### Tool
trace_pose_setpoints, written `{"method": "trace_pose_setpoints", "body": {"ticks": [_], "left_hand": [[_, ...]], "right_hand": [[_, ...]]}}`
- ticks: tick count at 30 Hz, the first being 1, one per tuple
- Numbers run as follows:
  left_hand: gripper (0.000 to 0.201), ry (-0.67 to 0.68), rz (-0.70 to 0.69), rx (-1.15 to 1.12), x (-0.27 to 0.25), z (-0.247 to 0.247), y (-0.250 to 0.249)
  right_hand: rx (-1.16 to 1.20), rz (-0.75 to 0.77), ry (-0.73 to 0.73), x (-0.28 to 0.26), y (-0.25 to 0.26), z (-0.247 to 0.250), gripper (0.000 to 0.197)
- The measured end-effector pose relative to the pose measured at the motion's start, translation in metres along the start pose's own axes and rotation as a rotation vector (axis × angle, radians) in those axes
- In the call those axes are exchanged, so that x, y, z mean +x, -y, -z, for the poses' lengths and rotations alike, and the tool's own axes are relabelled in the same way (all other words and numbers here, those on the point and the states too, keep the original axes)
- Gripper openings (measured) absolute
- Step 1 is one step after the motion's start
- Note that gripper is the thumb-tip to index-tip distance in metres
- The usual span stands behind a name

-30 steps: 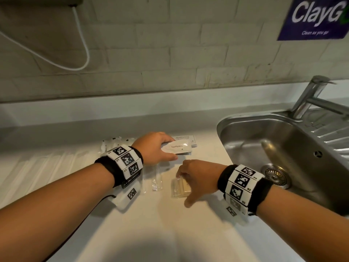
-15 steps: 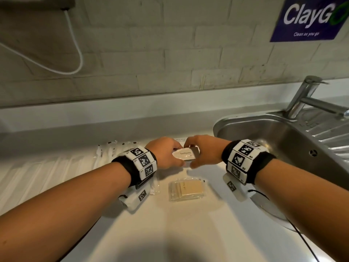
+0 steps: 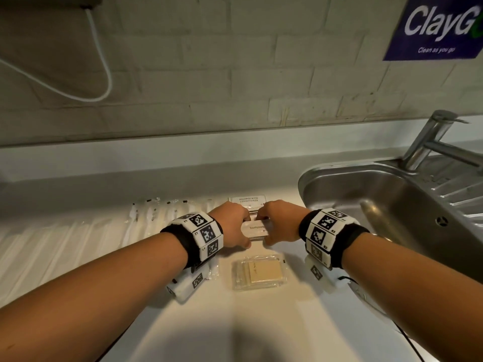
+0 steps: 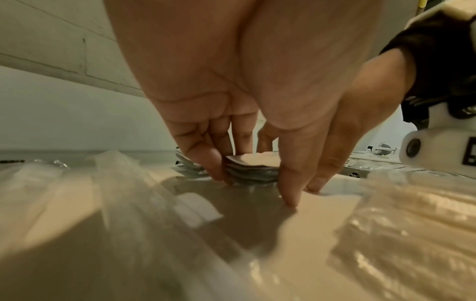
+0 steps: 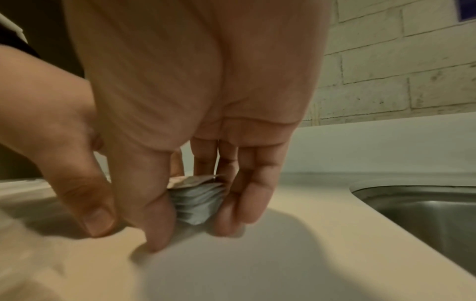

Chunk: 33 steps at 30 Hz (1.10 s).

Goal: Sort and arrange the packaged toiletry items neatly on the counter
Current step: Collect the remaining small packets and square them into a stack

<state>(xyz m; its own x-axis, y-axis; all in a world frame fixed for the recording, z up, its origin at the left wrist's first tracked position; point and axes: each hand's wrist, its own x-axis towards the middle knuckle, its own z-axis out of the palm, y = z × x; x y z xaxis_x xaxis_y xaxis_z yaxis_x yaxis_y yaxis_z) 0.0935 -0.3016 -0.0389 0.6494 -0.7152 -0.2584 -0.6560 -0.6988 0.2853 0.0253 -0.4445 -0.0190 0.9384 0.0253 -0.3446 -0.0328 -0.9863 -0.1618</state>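
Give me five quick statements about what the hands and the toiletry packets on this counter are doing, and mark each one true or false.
1. Both hands, left hand and right hand, hold the stack of toothpaste sachets. True.
2. The stack of toothpaste sachets lies inside the sink. False: it sits on the counter, left of the sink.
3. The shampoo sachets lie behind the toothpaste stack, nearer the wall. True.
4. The clear-wrapped soap bar is in the right hand. False: it lies untouched on the counter, nearer the person.
5. The right hand rests on the tap. False: it is at the stack.
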Motion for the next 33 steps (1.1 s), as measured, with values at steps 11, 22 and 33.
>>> {"method": "trace_pose_setpoints", "body": {"ticks": [11,22,33], "left_hand": [[0.050,0.010,0.002,0.019,-0.0032,0.0036,0.0027],[0.053,-0.032,0.012,0.010,-0.0024,0.0009,0.0068],[0.049,-0.036,0.017,0.017,-0.0013,0.0003,0.0074]], "right_hand": [[0.043,-0.020,0.030,0.0008,-0.0010,0.0057,0.058],[0.040,-0.015,-0.003,0.0007,-0.0007,0.0039,0.063],[0.026,-0.024,-0.007,0.0041,-0.0008,0.0024,0.066]]}}
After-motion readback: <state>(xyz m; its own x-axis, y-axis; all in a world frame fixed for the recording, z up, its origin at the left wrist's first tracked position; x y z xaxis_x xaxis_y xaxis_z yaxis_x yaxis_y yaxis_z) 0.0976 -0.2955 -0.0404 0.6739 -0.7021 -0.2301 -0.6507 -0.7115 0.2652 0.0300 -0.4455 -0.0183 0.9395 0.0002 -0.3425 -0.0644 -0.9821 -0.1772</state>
